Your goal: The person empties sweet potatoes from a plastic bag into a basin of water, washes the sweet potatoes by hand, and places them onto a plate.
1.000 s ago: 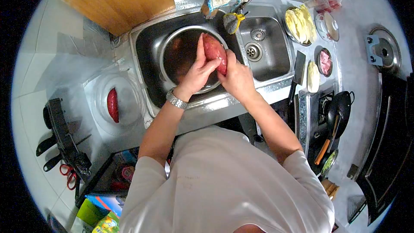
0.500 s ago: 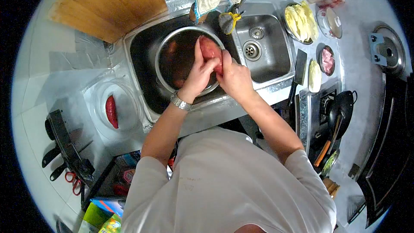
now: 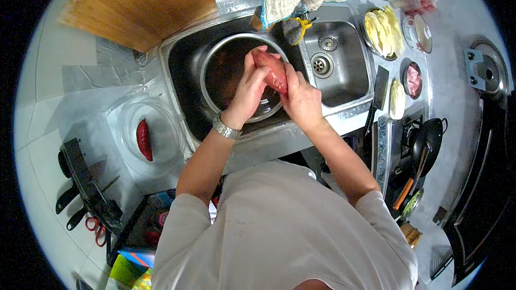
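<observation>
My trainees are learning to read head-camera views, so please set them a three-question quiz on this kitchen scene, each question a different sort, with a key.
1. Multiple choice: what do the left hand and right hand hold over the round metal basin?
A) a cleaver
B) a red root vegetable
C) a cabbage leaf

2. True or false: the metal watch is worn on the left wrist.

3. Count: how many vegetables lie in the clear round container at the picture's left?

Key:
1. B
2. True
3. One, a dark red vegetable
</observation>
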`<action>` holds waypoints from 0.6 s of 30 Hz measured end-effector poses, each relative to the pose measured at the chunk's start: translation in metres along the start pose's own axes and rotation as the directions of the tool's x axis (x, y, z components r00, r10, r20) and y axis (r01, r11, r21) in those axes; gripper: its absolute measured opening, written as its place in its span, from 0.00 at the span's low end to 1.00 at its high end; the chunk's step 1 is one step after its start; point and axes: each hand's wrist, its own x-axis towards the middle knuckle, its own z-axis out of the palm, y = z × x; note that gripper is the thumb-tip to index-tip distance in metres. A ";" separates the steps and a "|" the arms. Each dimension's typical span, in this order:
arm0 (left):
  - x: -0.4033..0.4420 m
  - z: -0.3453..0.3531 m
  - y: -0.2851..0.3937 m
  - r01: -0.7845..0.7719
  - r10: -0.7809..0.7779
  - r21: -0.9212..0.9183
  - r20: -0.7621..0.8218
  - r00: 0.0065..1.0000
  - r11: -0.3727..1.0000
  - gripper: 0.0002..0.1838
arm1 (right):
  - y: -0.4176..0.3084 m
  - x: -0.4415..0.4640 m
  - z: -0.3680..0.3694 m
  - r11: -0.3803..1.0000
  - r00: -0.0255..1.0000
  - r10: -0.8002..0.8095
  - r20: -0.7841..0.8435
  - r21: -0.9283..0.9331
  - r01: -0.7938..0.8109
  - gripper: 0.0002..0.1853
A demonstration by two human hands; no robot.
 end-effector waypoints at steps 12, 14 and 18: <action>0.021 -0.017 -0.005 0.097 -0.123 -0.093 -0.339 0.933 0.991 0.19 | -0.008 0.003 0.025 0.916 0.998 0.016 0.063 0.399 -0.039 0.45; 0.032 -0.036 -0.022 0.115 -0.132 -0.067 -0.398 0.908 0.991 0.20 | -0.002 0.006 0.050 0.576 0.943 0.117 0.312 0.752 -0.321 0.47; 0.044 -0.092 -0.070 0.258 -0.233 -0.010 -0.467 0.853 0.966 0.18 | 0.038 0.003 0.138 0.602 0.917 0.129 0.377 0.706 -0.375 0.49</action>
